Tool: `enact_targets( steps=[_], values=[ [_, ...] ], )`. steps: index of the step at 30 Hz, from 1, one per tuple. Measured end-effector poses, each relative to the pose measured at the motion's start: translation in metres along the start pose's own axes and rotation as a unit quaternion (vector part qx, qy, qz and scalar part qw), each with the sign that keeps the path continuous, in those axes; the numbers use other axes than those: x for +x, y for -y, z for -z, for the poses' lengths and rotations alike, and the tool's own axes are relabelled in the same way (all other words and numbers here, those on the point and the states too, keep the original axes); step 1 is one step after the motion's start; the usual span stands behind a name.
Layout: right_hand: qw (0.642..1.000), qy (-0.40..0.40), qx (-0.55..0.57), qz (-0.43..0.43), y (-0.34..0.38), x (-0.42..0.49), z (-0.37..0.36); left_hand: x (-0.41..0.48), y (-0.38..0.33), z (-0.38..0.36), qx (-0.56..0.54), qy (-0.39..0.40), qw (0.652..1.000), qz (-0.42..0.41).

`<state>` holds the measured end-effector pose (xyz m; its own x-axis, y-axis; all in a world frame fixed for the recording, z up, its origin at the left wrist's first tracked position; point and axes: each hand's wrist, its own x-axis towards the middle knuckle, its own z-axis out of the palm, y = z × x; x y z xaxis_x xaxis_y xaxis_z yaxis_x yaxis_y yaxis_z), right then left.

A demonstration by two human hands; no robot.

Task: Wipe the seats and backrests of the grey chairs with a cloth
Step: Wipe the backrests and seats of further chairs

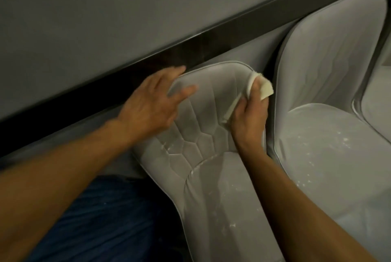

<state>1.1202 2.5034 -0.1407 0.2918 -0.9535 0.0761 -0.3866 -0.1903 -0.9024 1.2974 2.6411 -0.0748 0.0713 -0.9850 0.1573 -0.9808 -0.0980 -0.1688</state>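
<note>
Views held: one. I work from the head camera, a wide-angle unit worn by the person.
Position: above and in front of the near grey chair (203, 134), close in.
Facing: forward and down towards the wall (105, 18). The frame is tilted, so the dark strip (84, 102) climbs from lower left to upper right.
Framing: both forearms enter from the bottom edge. The left hand (148, 105) and the right hand (249, 117), with its cloth (266, 88), sit near centre. A second chair (330, 66) fills the right side.
</note>
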Motion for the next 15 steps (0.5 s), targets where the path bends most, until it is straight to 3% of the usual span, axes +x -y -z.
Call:
enact_targets(
  steps=[2,5,10,15],
  values=[
    [0.999,0.017,-0.007,0.039,-0.002,0.001,-0.005,0.033,0.006,0.001,0.049,0.033,0.994,-0.091],
    [0.989,0.106,-0.07,0.08,-0.025,-0.011,-0.024,0.062,0.008,-0.01,0.093,0.071,0.974,-0.193],
    [0.979,0.176,-0.078,-0.067,-0.041,-0.033,-0.035,0.069,0.016,-0.032,0.141,0.117,0.959,-0.215],
    [0.994,0.106,0.011,0.024,-0.012,-0.023,-0.033,0.069,0.018,-0.036,0.107,0.091,0.962,-0.233]
  ],
)
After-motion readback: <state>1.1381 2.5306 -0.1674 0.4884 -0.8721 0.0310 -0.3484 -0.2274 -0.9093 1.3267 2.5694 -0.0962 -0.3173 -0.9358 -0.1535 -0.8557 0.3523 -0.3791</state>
